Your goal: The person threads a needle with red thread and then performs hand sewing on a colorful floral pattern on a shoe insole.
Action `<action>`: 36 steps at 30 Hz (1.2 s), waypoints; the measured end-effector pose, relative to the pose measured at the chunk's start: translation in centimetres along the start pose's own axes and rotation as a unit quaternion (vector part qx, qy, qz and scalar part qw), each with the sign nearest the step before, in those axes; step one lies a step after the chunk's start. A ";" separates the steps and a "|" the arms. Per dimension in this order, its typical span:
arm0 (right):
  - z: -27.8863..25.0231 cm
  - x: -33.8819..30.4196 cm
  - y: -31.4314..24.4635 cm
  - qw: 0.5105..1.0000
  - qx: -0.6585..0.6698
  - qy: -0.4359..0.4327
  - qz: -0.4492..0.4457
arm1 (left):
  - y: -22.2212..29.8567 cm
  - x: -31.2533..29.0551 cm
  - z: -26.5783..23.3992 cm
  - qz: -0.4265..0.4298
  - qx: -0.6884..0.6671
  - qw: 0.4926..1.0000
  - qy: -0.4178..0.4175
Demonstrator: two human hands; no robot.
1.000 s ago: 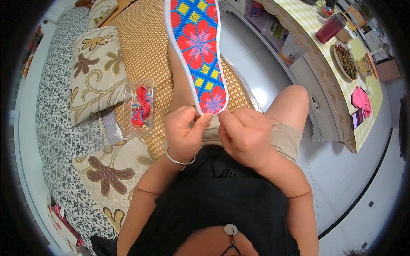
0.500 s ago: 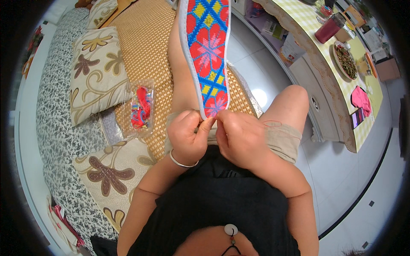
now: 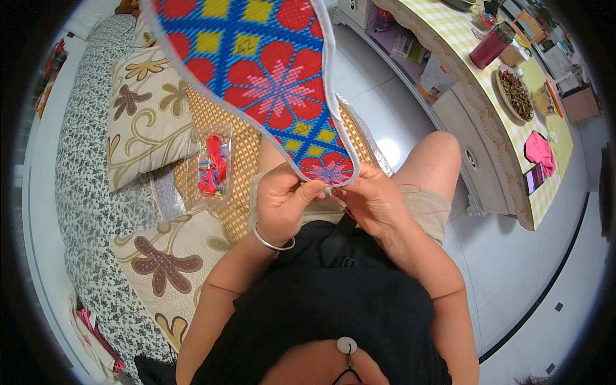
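An embroidered insole [image 3: 282,90] with red flowers, yellow diamonds, blue lattice and a white edge rises from my two hands, its broad end cut off by the top of the view. My left hand [image 3: 283,202] pinches the left of its narrow end between thumb and fingers. On the other side of that end, my right hand [image 3: 373,200] is closed on the edge. A short red thread [image 3: 341,205] hangs between my hands, below the insole. Whether my right fingers also hold a needle cannot be made out.
To my left, a clear plastic box [image 3: 215,163] of red and coloured threads lies on the woven mat beside patterned cushions [image 3: 154,119]. At right stands a table with a checked cloth [image 3: 542,199], a dark red bottle [image 3: 493,46], a plate of food [image 3: 514,94] and a phone [image 3: 534,179].
The insole has tilted to the left and turned its broad face up toward me, nearer the camera. My right hand has rolled outward, and the red thread now shows under the edge.
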State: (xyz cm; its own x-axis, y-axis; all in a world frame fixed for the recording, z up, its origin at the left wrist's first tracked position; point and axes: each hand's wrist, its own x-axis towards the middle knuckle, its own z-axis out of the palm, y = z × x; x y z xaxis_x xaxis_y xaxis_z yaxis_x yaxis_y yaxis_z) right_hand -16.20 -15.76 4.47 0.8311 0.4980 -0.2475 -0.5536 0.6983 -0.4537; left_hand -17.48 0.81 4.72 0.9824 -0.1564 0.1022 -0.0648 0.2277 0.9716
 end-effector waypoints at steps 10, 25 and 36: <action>-5.8 2.5 -2.4 0.982 0.130 0.061 -0.119 | 0.0 0.0 -0.4 -0.022 -0.079 0.997 -0.006; -39.3 -28.9 -23.5 0.690 0.020 0.467 -0.552 | 4.1 4.0 -13.6 0.101 -0.280 0.950 0.100; -0.8 -2.9 -5.3 0.783 -0.460 0.173 -0.381 | -0.8 3.2 -3.2 -0.022 -0.479 0.850 -0.216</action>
State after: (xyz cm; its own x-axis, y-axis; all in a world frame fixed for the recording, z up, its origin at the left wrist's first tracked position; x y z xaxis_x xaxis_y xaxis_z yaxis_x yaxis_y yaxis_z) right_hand -15.62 -21.26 6.92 0.9541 -0.1635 0.2508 0.2510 -0.0199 -0.9678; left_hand -13.72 3.25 3.57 0.8102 -0.4775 0.3400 0.3471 0.8582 0.3781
